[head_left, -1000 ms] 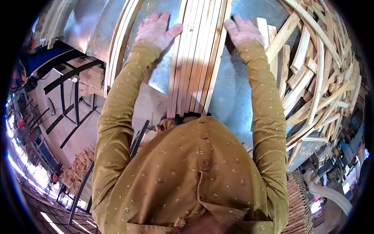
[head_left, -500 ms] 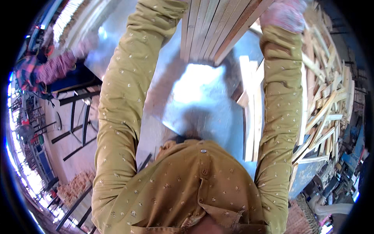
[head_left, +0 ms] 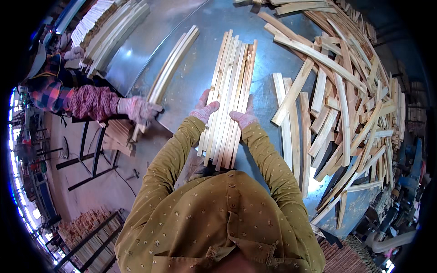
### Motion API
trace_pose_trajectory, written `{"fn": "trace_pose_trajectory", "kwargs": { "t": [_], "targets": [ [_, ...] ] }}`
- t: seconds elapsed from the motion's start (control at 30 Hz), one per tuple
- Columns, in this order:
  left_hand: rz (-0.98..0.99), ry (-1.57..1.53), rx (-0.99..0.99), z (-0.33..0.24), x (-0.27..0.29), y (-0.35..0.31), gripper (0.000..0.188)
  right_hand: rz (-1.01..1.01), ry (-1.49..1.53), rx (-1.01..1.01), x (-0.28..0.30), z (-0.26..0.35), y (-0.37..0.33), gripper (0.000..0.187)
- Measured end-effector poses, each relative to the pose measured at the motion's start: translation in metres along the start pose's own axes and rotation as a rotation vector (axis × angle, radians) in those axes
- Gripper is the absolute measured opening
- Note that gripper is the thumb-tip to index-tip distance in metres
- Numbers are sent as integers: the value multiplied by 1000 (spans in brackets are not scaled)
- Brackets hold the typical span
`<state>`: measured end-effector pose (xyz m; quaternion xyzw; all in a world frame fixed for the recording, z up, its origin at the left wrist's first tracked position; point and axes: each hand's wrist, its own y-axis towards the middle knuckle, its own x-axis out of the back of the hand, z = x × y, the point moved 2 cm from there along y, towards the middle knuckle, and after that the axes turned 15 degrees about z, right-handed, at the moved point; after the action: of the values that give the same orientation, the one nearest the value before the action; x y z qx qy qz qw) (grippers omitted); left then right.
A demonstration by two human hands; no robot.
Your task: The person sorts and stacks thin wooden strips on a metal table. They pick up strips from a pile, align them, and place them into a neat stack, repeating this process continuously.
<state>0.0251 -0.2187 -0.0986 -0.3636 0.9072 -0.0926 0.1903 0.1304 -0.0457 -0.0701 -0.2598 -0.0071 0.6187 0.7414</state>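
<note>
I see the slat bundle (head_left: pixel 229 98) running straight away from me, my left hand (head_left: pixel 204 110) and right hand (head_left: pixel 244 118) clamping its sides

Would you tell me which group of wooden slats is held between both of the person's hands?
The flat bundle of slats at centre, clasped between left hand and right hand; the loose slats lie untouched.

A bundle of slats (head_left: pixel 230 98) lies on the surface (head_left: pixel 191 27) between the left hand (head_left: pixel 205 110) and right hand (head_left: pixel 244 117). To its right lies a heap of loose slats (head_left: pixel 346 104); to its left, curved slats (head_left: pixel 170 68) under a co-worker's hand (head_left: pixel 139 110).
</note>
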Motion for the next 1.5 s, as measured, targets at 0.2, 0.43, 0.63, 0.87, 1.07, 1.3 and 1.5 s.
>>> {"fn": "trace_pose_trajectory", "kwargs": {
  "t": [0.2,0.43,0.63,0.87,1.07,1.3,1.5],
  "targets": [
    [-67,791,481,-71,-27,-31,81,47,110,-19,1,-15,-5,115],
    [-127,725,193,-86,-64,-88,77,-15,330,17,-1,17,-35,93],
    [294,128,123,-73,-114,-76,73,-53,282,123,-5,71,-52,88],
    [146,-231,-27,-97,-78,-72,67,106,468,102,69,35,-19,70],
    [-193,476,221,-88,54,-71,55,-113,-716,-319,14,46,-29,79],
    [-71,-51,109,-49,91,-75,53,-39,-1159,-377,-14,26,-19,67],
    [26,-389,-89,-117,-34,-79,58,204,-534,81,-48,27,-94,54]
  ]
}}
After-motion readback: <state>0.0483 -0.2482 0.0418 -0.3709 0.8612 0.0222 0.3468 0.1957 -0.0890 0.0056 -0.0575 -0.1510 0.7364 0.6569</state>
